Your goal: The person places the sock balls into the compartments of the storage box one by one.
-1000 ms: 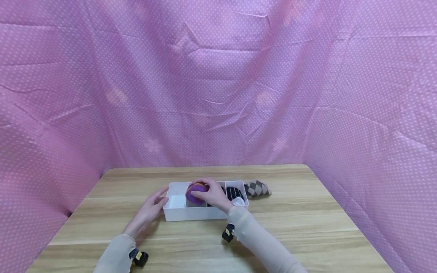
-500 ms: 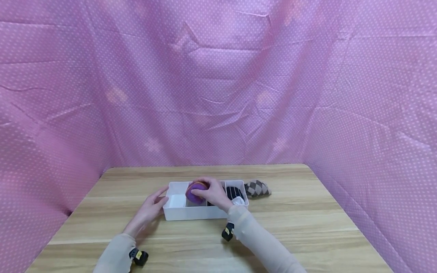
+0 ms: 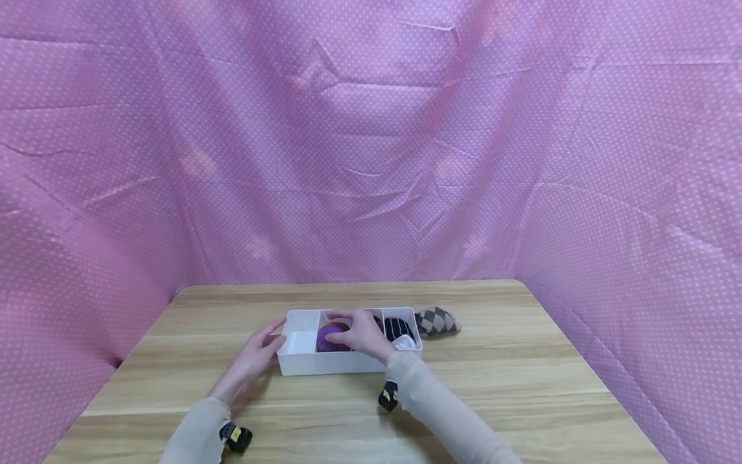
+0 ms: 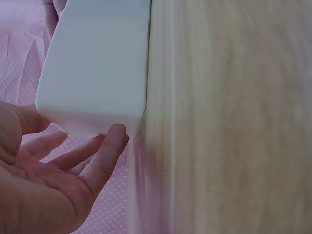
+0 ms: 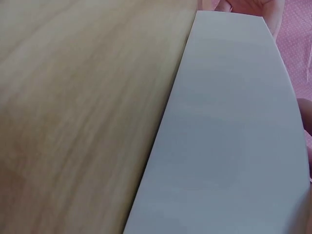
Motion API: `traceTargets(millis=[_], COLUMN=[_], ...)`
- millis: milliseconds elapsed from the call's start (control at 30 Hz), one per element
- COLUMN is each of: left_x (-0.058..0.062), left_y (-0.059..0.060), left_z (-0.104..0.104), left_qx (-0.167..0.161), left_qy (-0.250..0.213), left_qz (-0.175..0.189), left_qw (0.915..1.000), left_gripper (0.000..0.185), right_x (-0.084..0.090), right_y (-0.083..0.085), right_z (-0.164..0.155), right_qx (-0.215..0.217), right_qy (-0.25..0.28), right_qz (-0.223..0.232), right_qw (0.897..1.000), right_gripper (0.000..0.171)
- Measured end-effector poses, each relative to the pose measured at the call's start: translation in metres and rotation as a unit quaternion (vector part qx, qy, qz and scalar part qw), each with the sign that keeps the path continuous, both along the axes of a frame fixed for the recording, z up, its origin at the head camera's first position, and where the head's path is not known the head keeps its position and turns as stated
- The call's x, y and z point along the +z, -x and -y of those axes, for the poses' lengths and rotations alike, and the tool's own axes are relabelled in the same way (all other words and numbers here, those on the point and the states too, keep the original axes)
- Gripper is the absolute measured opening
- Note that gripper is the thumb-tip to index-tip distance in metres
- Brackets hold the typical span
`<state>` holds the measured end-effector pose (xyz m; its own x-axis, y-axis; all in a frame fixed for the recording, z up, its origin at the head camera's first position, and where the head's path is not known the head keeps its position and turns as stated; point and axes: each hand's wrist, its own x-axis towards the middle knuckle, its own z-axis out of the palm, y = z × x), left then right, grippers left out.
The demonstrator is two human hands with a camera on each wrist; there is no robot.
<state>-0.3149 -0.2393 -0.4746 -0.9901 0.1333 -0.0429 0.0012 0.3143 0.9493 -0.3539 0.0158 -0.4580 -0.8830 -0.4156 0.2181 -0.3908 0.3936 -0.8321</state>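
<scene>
While the right hand [image 3: 362, 332] curls over a rounded purple sock ball [image 3: 330, 337] and presses it down into the middle compartment of the white box [image 3: 324, 364], the left hand [image 3: 255, 354] lies with its fingers nearly straight against the box's left end, holding nothing. From the left wrist view those fingers [image 4: 105, 158] touch the smooth, rounded corner of the hard plastic wall [image 4: 97, 73]. Long and shallow, the box is split by thin dividers; its leftmost compartment shows bare white floor, and the one on the right holds a soft black sock with thin pale stripes [image 3: 397, 327]. Just outside the box's right end, a knitted sock with a brown and grey diamond pattern [image 3: 437, 320] lies bunched on the wooden table [image 3: 522, 386], whose top is pale with a streaky grain. Wrinkled pink cloth with small white dots [image 3: 371, 142] hangs behind and to both sides.
</scene>
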Motion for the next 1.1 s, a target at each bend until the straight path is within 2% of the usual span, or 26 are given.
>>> traceTargets(millis=[200, 533, 800, 933, 1100], left_x=[0.000, 0.001, 0.003, 0.002, 0.001], left_y=[0.000, 0.000, 0.002, 0.005, 0.008], left_z=[0.000, 0.001, 0.002, 0.003, 0.006], left_qx=[-0.002, -0.003, -0.004, -0.006, -0.011], left_qy=[0.001, 0.008, 0.017, 0.007, -0.009], left_qz=[-0.003, -0.005, -0.002, -0.005, -0.005], left_qw=[1.0000, 1.0000, 0.9999, 0.9999, 0.9999], left_gripper=[0.054, 0.055, 0.055, 0.054, 0.054], right_x=[0.000, 0.003, 0.010, 0.011, 0.016], right_y=[0.000, 0.001, 0.006, 0.009, 0.014], right_z=[-0.001, -0.002, -0.009, -0.018, -0.031], right_qx=[0.001, 0.006, -0.019, -0.020, -0.021], right_qy=[0.013, 0.053, 0.062, 0.064, 0.061], right_qz=[0.008, 0.049, 0.041, 0.047, 0.023], right_qw=[1.000, 0.997, 0.997, 0.997, 0.998], right_gripper=[0.052, 0.052, 0.049, 0.045, 0.039])
